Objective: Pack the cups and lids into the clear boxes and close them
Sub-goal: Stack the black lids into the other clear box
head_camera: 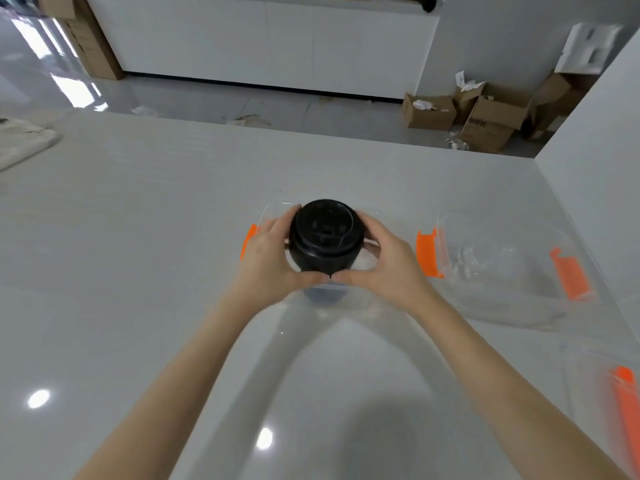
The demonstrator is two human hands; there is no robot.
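Observation:
A black cup with a black lid point(325, 237) is held upright between both hands above a clear box point(367, 299) at the table's middle. My left hand point(270, 254) wraps its left side and my right hand point(381, 261) its right side, thumbs meeting at the front. The box has orange latches, one on its left end point(250, 239) and one on its right end point(427, 252). The hands and cup hide most of the box's inside.
A clear lid or box with an orange latch point(568, 271) lies to the right, and another clear piece with an orange latch point(623, 403) lies at the right edge. White table point(138, 237) all round. Cardboard boxes point(485, 116) stand on the floor beyond.

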